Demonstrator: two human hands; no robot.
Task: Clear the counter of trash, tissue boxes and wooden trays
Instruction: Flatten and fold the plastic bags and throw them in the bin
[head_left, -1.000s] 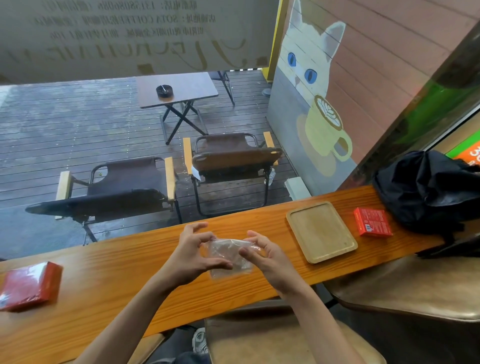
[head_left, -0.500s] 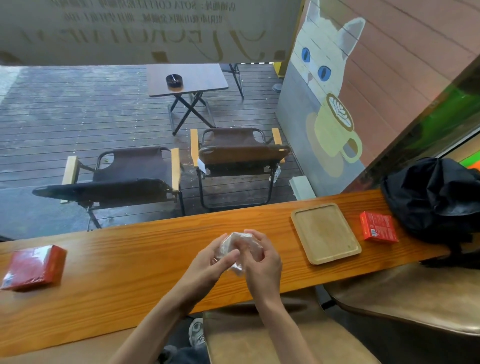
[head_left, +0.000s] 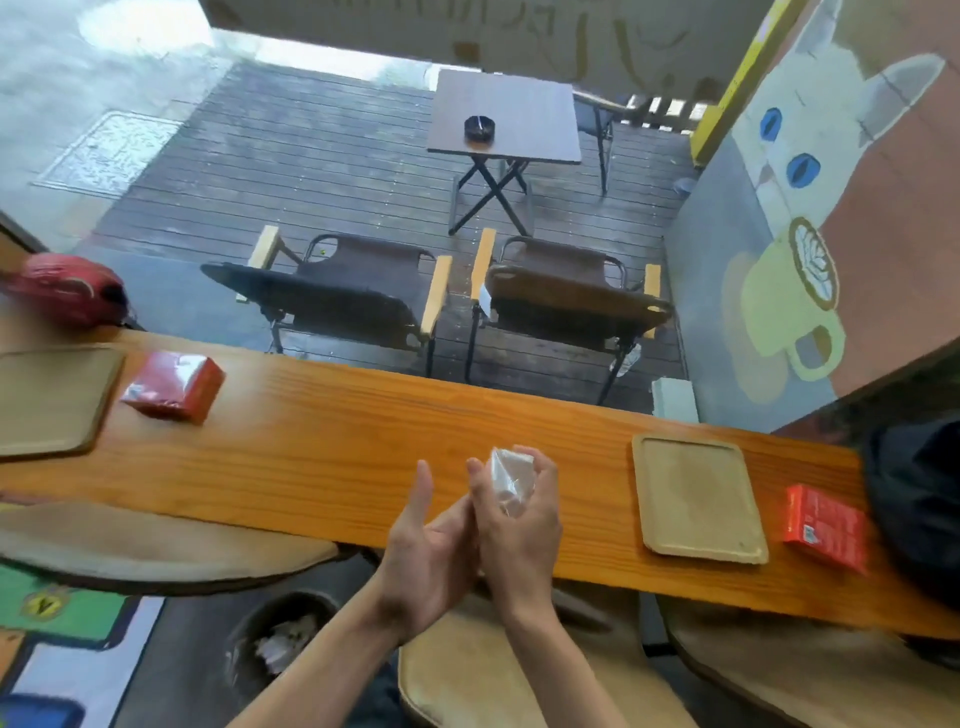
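My right hand is closed around a crumpled clear plastic wrapper above the orange wooden counter. Touching it from the left is my left hand, palm up with its fingers apart. One wooden tray lies on the counter to the right, and a second wooden tray lies at the far left. A red tissue box sits beside the left tray. Another red tissue box sits beside the right tray.
A black bag rests at the counter's right end and a red bag at the far left. Below the counter stand padded stools and a dark bin holding crumpled paper. Outside the window are two chairs and a folding table.
Both hands squeezed the flat wrapper into a small wad, which now sits in my right hand; my left hand has opened. The view swung left, revealing the left tray and the bin.
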